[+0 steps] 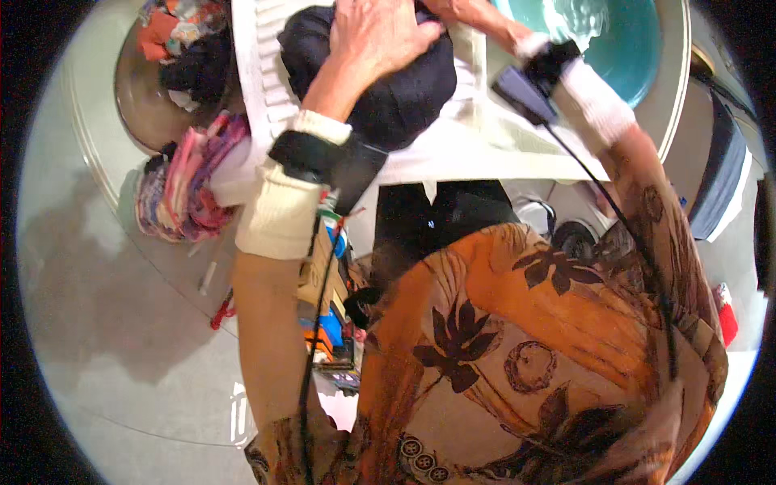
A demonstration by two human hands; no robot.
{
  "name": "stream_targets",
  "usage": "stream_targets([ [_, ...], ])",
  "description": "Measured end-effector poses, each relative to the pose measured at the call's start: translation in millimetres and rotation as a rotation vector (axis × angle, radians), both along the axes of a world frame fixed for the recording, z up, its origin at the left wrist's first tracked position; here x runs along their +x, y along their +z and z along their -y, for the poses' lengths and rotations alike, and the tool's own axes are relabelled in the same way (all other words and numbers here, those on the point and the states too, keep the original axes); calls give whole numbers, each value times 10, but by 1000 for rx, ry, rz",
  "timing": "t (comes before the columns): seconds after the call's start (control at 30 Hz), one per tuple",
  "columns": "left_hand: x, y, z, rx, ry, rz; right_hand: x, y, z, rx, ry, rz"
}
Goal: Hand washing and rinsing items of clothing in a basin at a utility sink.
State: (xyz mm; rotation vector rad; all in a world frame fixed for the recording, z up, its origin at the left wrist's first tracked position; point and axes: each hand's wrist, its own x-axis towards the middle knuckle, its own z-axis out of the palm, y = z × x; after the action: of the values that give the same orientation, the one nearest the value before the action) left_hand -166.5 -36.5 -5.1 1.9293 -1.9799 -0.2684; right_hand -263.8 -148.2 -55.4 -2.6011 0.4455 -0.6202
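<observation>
A bundle of dark cloth (403, 112) lies on a white ribbed washboard (267, 73). My left hand (379, 39) presses on top of the bundle, its thumb spread; its fingertips run towards the top edge of the view. My right hand (451, 7) reaches in from the right at the far side of the cloth. It is largely cut off by the frame, so its grip cannot be seen. Close to my right forearm stands a teal basin (642, 66) with what looks like water in it. Both wrists carry pale cuffs and black straps with devices.
At the upper left, a brownish basin (136, 103) holds orange, white and dark cloths. Pink and purple patterned fabric (188, 188) is bunched beside the washboard. Boxes (321, 285) sit low by my left forearm. Black cables (315, 339) run along both arms.
</observation>
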Motion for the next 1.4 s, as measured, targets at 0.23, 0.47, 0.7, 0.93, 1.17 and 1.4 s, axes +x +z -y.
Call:
stream_targets([
  [0.23, -69, -221, -48, 281, 61, 8, 330, -463, 835, -296, -405, -59],
  [0.47, 4, -83, -100, 362, 2, 22, 26, 93, -202, -200, 6, 13],
  [0.7, -30, 50, 18, 275, 114, 35, 504, -191, 635, -355, -417, -9],
  [0.93, 148, -35, -399, 350, 87, 47, 32, 203, -622, 95, -269, 52],
  [1.17, -27, -108, -116, 269, 45, 6, 405, -254, 975, -511, -372, 70],
  [1.4, 66, -138, -204, 307, 39, 0, 18, 125, -421, -2, -298, -187],
])
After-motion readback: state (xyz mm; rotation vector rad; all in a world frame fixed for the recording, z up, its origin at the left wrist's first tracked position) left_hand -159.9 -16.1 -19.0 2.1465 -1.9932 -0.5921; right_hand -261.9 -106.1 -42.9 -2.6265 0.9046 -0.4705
